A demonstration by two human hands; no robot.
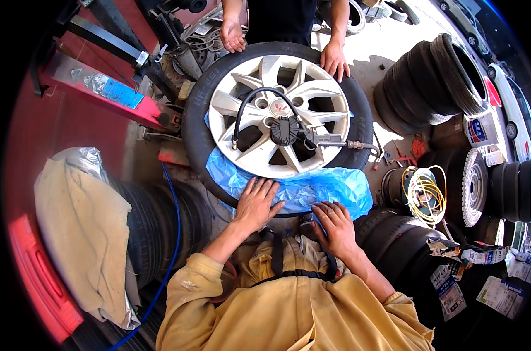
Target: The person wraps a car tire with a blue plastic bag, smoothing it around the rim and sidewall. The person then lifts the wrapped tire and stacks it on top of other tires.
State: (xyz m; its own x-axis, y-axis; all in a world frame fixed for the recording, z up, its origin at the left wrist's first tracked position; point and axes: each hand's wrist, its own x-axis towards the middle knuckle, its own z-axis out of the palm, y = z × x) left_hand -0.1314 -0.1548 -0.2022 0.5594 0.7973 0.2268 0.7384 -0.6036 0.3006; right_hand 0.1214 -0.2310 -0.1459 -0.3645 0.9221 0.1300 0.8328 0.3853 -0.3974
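Wheel: black rubber tyre on a silver multi-spoke alloy rim (277, 64), laid flat at centre of view, near edge against the wearer's body. Crumpled blue plastic sheet (312, 187) tucked around the tyre's near edge, covering the sidewall there.

Left hand (257, 202): fingers spread, palm pressed flat on the blue sheet at the near-left of the tyre. Nothing pinched.

Right hand (334, 225): palm down on the sheet's near-right edge, fingers slightly curled toward the plastic, apart from the left hand. Actual grip on the plastic: cannot tell.

Black tyre inflator gauge with metal handle (286, 130): resting on the rim face, just below the hub. Black rubber hose (248, 99) arching from it over the spokes to the left side of the rim.

Second person across the wheel, torso cut off by the upper edge. One hand (231, 36) open beside the far-left tyre edge; other hand (334, 60) resting on the far-right tread, fingers down.

Surroundings: red metal machine frame (101, 88) at upper left; beige cloth (84, 234) draped over stacked black tyres at left; thin blue hose (175, 234) running down beside them; stack of worn black tyres (435, 82) at upper right; coil of yellow and white wire (423, 193) at right; yellow work jacket sleeves (295, 310) at lower edge.
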